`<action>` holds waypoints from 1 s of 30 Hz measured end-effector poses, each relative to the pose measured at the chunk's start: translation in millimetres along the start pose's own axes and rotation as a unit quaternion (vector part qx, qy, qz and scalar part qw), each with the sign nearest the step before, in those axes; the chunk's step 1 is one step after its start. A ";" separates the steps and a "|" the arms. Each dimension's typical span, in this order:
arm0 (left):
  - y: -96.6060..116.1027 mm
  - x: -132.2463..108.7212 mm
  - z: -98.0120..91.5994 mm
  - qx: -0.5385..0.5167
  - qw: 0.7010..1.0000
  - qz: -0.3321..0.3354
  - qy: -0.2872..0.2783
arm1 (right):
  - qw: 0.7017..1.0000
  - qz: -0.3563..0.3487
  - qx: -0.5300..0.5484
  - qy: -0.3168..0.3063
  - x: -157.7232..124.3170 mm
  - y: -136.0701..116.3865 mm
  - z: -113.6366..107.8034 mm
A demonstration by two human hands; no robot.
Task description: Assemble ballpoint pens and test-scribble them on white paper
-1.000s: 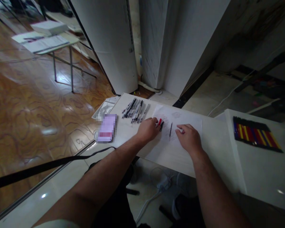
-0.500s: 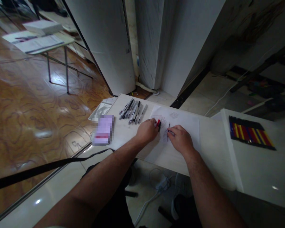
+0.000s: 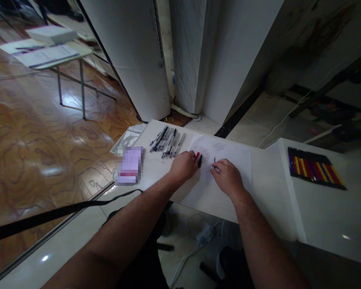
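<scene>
My left hand point(image 3: 184, 165) is closed on a red pen point(image 3: 197, 155) and a black pen point(image 3: 200, 161); only their ends stick out past the fingers. It rests at the left side of a white sheet of paper point(image 3: 242, 164). Scribbled lines cover part of the sheet between and beyond my hands. My right hand point(image 3: 227, 174) pinches a slim pen point(image 3: 214, 160) nearly upright, its lower end over the scribbles. Whether the tip touches the paper is too small to tell. Beyond my left hand, several clear and black pens point(image 3: 168, 140) lie in a loose pile.
A blurred purple box point(image 3: 130, 164) sits at the white table's left end. On the adjoining white surface at right lies a row of coloured pens with black ends point(image 3: 315, 167). A black strap point(image 3: 63, 209) crosses at lower left. Cables and a power strip point(image 3: 205, 235) are below.
The view has shifted slightly. In my left hand, the ends of the red and black pens have turned a little. My right hand keeps its pinch on the pen at almost the same spot.
</scene>
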State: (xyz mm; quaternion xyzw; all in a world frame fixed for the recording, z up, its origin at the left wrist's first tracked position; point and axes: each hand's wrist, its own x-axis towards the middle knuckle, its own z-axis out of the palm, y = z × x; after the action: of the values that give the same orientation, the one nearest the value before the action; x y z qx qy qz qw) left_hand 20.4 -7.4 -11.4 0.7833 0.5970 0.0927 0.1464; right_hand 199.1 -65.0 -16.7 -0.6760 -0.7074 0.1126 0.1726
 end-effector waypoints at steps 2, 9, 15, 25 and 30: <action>-0.2 -0.1 -1.4 0.002 1.000 0.000 -0.002 | 1.000 0.000 -0.001 -0.001 -0.2 -0.2 -0.4; 0.1 -1.5 -4.7 0.016 1.000 -0.013 -0.003 | 0.999 0.033 -0.029 0.010 0.7 -0.8 -0.7; 1.0 -1.5 -6.6 0.014 0.999 -0.032 -0.023 | 0.996 0.079 -0.044 0.018 2.8 -0.5 -0.7; -2.4 0.7 -5.4 0.002 0.999 -0.039 -0.029 | 0.991 0.099 -0.085 -0.009 5.4 -2.7 -2.0; -2.6 1.7 -5.6 -0.024 0.999 -0.041 -0.021 | 0.992 0.094 -0.081 -0.012 6.7 -1.8 1.3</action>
State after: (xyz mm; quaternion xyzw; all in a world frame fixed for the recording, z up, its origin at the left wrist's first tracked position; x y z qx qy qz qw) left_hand 16.7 -4.5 -7.1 0.7563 0.6228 0.0844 0.1817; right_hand 196.7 -58.4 -16.6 -0.7499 -0.6496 0.0785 0.0976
